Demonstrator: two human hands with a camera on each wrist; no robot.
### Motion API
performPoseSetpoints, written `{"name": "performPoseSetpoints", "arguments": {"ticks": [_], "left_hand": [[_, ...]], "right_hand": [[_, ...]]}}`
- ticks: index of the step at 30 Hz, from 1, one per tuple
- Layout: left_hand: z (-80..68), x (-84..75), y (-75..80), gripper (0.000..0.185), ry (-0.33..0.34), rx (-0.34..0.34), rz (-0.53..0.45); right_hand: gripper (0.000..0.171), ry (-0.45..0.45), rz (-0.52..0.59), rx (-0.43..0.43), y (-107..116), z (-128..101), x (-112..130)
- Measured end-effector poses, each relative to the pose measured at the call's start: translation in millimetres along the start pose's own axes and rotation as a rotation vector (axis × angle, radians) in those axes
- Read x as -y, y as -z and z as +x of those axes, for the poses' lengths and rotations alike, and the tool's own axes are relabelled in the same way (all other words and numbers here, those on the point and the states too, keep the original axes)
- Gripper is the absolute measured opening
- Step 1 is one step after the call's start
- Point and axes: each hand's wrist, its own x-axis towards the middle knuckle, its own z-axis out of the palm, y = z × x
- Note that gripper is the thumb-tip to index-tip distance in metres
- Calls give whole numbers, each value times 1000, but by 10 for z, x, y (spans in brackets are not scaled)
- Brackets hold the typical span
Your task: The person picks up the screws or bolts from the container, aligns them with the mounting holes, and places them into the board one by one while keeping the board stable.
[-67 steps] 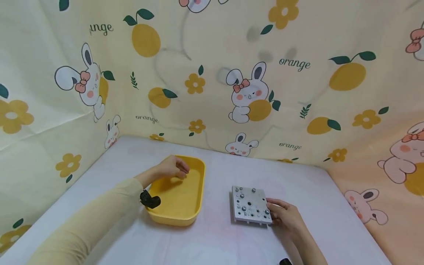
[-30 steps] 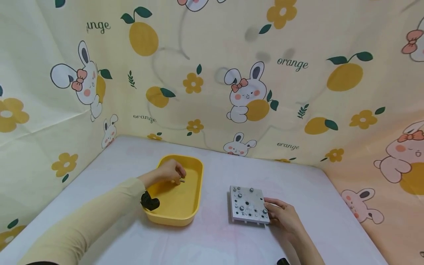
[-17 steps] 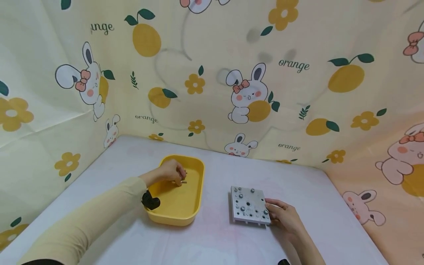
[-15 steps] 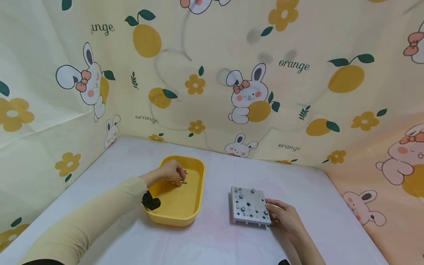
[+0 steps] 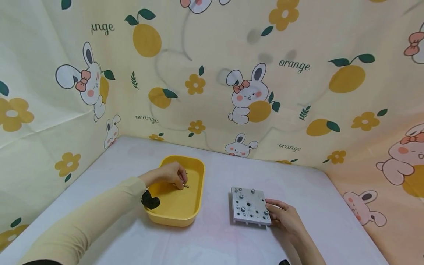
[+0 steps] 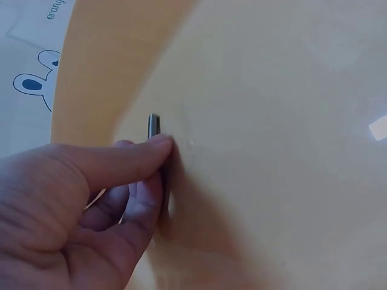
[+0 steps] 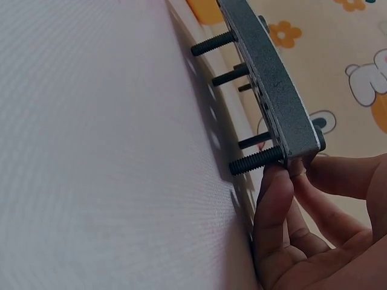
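As the left hand [image 5: 172,173] dips inside the yellow tray [image 5: 180,204], it's got a small metal pin [image 6: 154,125] nipped between thumb and fingers! The pin sits low in the tray, its slim end poking out past the fingertips, in clear sight from the left wrist. Over to the right of the tray, well apart from it, comes the metal plate [image 5: 255,200], and the right hand [image 5: 285,217] is on it, thumb and fingers pinching the edge farthest from the tray. Bolt heads [image 5: 253,191] and dark holes dot its upper face, and look underneath: at least 4 threaded bolts [image 7: 257,162] jut from the underside towards the white table [image 5: 218,241]! Whether their tips touch down, I can't tell. Across the tray's near left rim hangs a black wrist device [image 5: 150,200], with a pale yellow sleeve [image 5: 89,224] stretching away left of it. And behind the tray, the backdrop cloth [image 5: 212,44] rises, all rabbits, oranges and flowers.
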Motion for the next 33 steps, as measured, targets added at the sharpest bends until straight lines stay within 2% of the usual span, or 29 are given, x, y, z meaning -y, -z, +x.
{"name": "performPoseSetpoints", "arguments": {"ticks": [10,14,18,22,27,33], "left_hand": [[44,20,-19,15,-61,94,38],[42,-11,-35,17,-86,141,-1],[28,-32,-50,20,-79,153,-58],[4,-53,-47,20,-77,133,-72],[-18,-102,7,21,-133,77,-83],[38,-190,100,20,-238,-33,-223]], "right_hand": [[40,-3,-6,9,11,-13,-18],[41,-9,-13,3,45,-37,-38],[40,-23,-3,-4,72,-54,-55],[40,-30,5,1,71,-54,-60],[40,-31,-4,3,47,-39,-41],[40,3,-14,17,22,-5,6]]}}
